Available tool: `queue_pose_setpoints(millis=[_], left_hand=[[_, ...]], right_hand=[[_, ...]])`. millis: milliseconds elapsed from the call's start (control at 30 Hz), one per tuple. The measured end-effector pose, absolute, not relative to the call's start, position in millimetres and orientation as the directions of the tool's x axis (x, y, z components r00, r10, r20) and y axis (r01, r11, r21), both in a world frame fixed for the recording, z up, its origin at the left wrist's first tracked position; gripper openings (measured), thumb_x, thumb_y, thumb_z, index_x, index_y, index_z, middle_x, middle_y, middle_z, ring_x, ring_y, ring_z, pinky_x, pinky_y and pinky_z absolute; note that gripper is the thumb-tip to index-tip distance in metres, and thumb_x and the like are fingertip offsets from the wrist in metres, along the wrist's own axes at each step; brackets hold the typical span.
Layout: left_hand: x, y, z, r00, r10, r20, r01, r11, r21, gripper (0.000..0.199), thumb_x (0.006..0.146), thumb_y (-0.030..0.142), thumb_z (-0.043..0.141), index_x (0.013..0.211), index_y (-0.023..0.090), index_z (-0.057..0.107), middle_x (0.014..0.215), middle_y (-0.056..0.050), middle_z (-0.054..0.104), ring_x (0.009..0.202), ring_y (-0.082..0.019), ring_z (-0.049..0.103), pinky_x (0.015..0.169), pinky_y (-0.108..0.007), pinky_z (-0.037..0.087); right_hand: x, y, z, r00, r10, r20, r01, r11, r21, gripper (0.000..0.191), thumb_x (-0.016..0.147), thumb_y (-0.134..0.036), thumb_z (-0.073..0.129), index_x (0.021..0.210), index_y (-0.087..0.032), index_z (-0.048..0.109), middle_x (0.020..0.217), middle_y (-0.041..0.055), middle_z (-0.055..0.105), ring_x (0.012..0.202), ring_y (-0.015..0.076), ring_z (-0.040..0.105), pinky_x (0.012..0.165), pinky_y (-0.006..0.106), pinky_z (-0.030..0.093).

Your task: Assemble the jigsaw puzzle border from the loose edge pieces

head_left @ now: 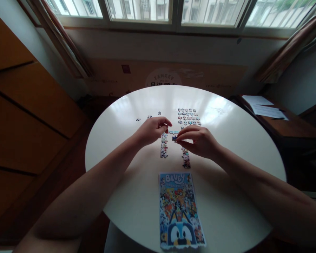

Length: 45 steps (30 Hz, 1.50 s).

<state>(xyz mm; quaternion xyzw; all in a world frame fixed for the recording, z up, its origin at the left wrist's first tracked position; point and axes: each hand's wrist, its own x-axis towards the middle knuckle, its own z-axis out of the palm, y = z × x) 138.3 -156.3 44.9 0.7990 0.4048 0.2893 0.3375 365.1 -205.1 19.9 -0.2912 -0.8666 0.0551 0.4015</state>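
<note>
My right hand (196,140) pinches a dark blue jigsaw piece (174,138) between thumb and fingertips, low above the table. Facing it, my left hand (155,129) hovers by the upper left corner of a partly joined puzzle border, its fingers loosely bent and apart with nothing visible in them. The border shows a left strip (164,146), a short top strip (173,132) and a right strip (185,157) partly hidden by my right hand. Beyond my hands lie rows of loose jigsaw pieces (188,116). A Bluey picture sheet (177,211) lies closest to me.
The round white table (226,158) carries everything. A few stray pieces (138,119) lie toward its far left. To the right stands a dark wooden desk (300,124) with white papers (265,109). A wooden cabinet (28,116) is at left, and windows are ahead.
</note>
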Motion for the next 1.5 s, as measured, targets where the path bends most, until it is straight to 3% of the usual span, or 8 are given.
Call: queue_pose_setpoints(millis=[267, 433, 633, 767, 1000, 1267, 1500], left_hand=[[133.3, -144.6, 39.0, 0.548, 0.795, 0.261, 0.493, -0.558, 0.667, 0.018, 0.085, 0.018, 0.060, 0.092, 0.014, 0.077, 0.066, -0.002, 0.065, 0.059, -0.010, 0.053, 0.059, -0.026, 0.041], [132.7, -143.2, 38.7, 0.578, 0.789, 0.208, 0.515, -0.550, 0.657, 0.020, 0.083, 0.015, 0.059, 0.092, 0.014, 0.077, 0.065, -0.002, 0.064, 0.059, -0.010, 0.052, 0.061, -0.027, 0.040], [129.8, -141.3, 39.0, 0.594, 0.793, 0.137, 0.530, -0.513, 0.675, 0.022, 0.084, 0.017, 0.059, 0.096, 0.014, 0.078, 0.068, -0.003, 0.065, 0.061, -0.011, 0.052, 0.063, -0.028, 0.040], [125.3, -141.0, 42.7, 0.631, 0.769, 0.098, 0.529, -0.520, 0.671, 0.022, 0.083, 0.018, 0.058, 0.095, 0.014, 0.077, 0.069, -0.003, 0.064, 0.062, -0.011, 0.052, 0.062, -0.027, 0.039], [108.8, -141.9, 61.3, 0.776, 0.626, -0.077, 0.532, -0.584, 0.614, 0.023, 0.081, 0.039, 0.071, 0.079, 0.017, 0.071, 0.064, 0.001, 0.056, 0.058, -0.011, 0.047, 0.055, -0.026, 0.033], [110.6, -148.1, 62.1, 0.803, 0.559, -0.207, 0.564, -0.599, 0.569, 0.034, 0.076, 0.043, 0.076, 0.065, 0.019, 0.056, 0.060, 0.002, 0.052, 0.057, -0.011, 0.043, 0.054, -0.027, 0.030], [114.1, -152.6, 58.5, 0.812, 0.544, -0.211, 0.569, -0.659, 0.491, 0.034, 0.074, 0.044, 0.078, 0.064, 0.019, 0.056, 0.059, 0.002, 0.054, 0.054, -0.011, 0.041, 0.053, -0.029, 0.026]], right_hand=[[368.4, -207.8, 18.7, -0.530, 0.569, 0.628, 0.456, 0.816, -0.354, 0.008, 0.089, -0.025, 0.074, 0.087, -0.025, 0.081, 0.093, 0.0026, 0.079, 0.084, 0.0189, 0.075, 0.073, 0.031, 0.059], [367.7, -210.4, 21.5, -0.540, 0.579, 0.611, 0.461, 0.811, -0.361, 0.011, 0.090, -0.026, 0.071, 0.086, -0.024, 0.081, 0.092, 0.0032, 0.079, 0.081, 0.0191, 0.074, 0.068, 0.031, 0.058], [363.0, -213.3, 24.6, -0.620, 0.592, 0.515, 0.378, 0.801, -0.465, 0.013, 0.091, -0.027, 0.069, 0.084, -0.023, 0.080, 0.085, 0.0023, 0.077, 0.068, 0.0142, 0.069, 0.061, 0.027, 0.056], [358.6, -216.9, 24.8, -0.666, 0.553, 0.500, 0.302, 0.814, -0.497, 0.011, 0.091, -0.023, 0.070, 0.086, -0.022, 0.079, 0.088, 0.0030, 0.078, 0.072, 0.0139, 0.071, 0.061, 0.025, 0.056], [347.6, -226.9, 20.5, -0.691, 0.557, 0.461, 0.274, 0.791, -0.546, 0.011, 0.093, -0.022, 0.069, 0.087, -0.021, 0.079, 0.091, 0.0035, 0.078, 0.079, 0.0146, 0.073, 0.070, 0.027, 0.058], [332.4, -232.9, 9.0, -0.634, 0.548, 0.545, 0.300, 0.825, -0.480, 0.011, 0.092, -0.023, 0.069, 0.086, -0.023, 0.078, 0.090, 0.0024, 0.079, 0.079, 0.0159, 0.073, 0.070, 0.029, 0.058], [331.0, -234.0, 4.9, -0.698, 0.549, 0.461, 0.387, 0.830, -0.402, 0.010, 0.092, -0.023, 0.068, 0.092, -0.027, 0.078, 0.095, -0.0010, 0.079, 0.082, 0.0160, 0.071, 0.072, 0.029, 0.056]])
